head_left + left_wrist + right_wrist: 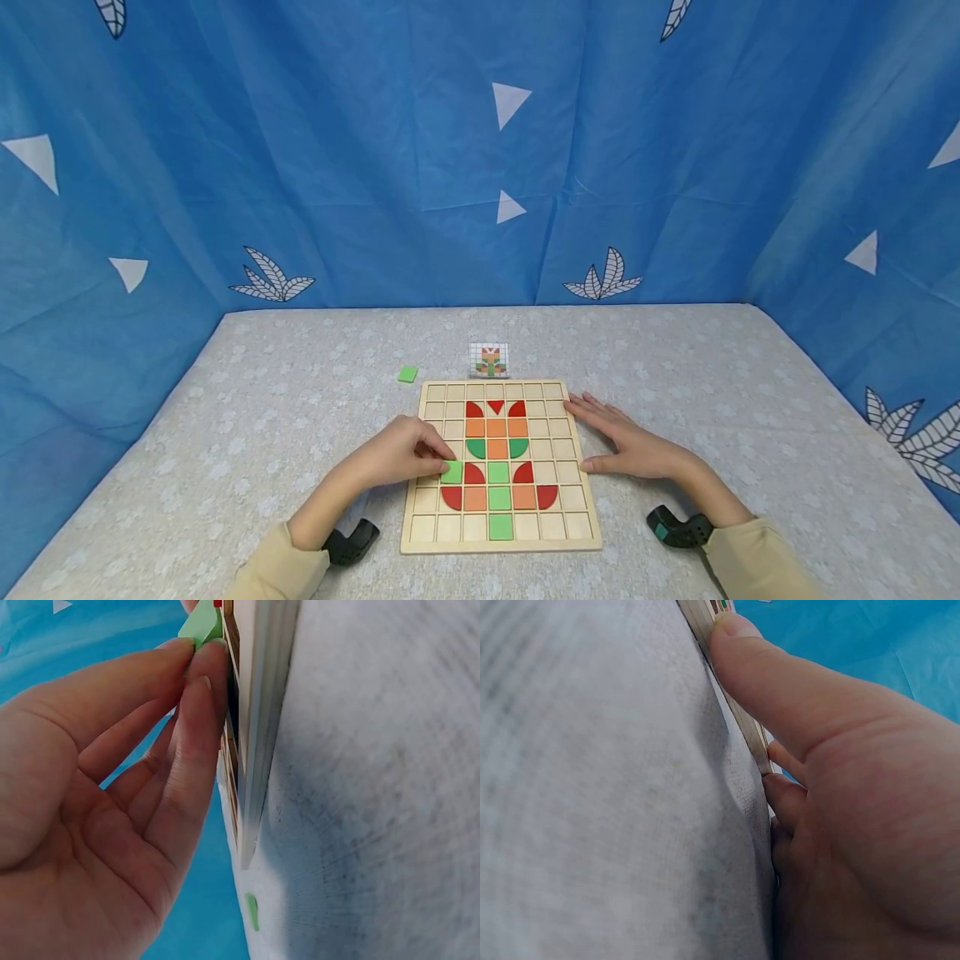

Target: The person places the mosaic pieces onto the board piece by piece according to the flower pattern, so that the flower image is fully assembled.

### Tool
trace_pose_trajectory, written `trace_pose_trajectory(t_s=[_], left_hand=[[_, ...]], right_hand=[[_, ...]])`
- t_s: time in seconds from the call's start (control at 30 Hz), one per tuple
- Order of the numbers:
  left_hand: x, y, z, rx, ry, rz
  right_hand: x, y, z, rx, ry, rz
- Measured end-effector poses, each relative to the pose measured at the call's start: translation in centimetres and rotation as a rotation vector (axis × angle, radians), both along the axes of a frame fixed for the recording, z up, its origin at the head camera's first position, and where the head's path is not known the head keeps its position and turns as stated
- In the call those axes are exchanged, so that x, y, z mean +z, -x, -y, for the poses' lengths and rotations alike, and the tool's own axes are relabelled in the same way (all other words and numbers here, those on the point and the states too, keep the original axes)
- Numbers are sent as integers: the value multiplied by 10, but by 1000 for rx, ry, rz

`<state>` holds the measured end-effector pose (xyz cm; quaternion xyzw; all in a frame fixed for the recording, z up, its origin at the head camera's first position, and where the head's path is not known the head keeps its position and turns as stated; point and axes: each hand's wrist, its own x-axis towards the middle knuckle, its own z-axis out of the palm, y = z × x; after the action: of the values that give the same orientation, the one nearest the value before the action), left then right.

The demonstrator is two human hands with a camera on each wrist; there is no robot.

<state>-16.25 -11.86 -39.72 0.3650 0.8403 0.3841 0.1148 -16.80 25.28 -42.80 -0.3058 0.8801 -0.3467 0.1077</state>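
Note:
A wooden grid board (501, 547) lies flat on the table, with red, orange and green pieces in several of its squares. My left hand (401, 454) reaches over the board's left side and pinches a light green square tile (451, 472) between thumb and fingers. In the left wrist view the green tile (202, 624) appears at the fingertips, tilted against the board's face. Along the board's right edge rests my right hand (626, 442), its fingers extended and its thumb touching the rim. The right wrist view has the thumb (757, 671) against the board's side.
Behind the board stands a small pattern card (489, 361) with a coloured flower-like design. A loose green square tile (407, 374) lies on the patterned tablecloth (315, 367) beyond the board's far left corner. Blue curtains (450, 167) enclose the back and sides.

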Motion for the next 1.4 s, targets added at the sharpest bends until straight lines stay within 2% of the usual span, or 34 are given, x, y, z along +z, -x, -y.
trace_pose_trajectory(t_s=[0.33,0.5,0.77,1.0,1.17,1.33,1.4], left_hand=[[4,-3,-2,-4,49,-50],[5,-2,-1,4,54,-43],[5,5,8,55,-26,1],[12,24,24,147,-178,80],[12,47,39,278,-280,126],[2,70,48,404,-309,108],[2,74,47,439,-298,118]], right_hand=[[-1,1,-1,9,5,-7],[-2,1,-1,7,2,-8],[-2,2,0,9,-1,-8],[-3,0,-1,-1,-6,-5],[-3,0,-2,4,4,-10],[-3,0,-2,11,8,-13],[-2,0,-2,12,3,-11]])
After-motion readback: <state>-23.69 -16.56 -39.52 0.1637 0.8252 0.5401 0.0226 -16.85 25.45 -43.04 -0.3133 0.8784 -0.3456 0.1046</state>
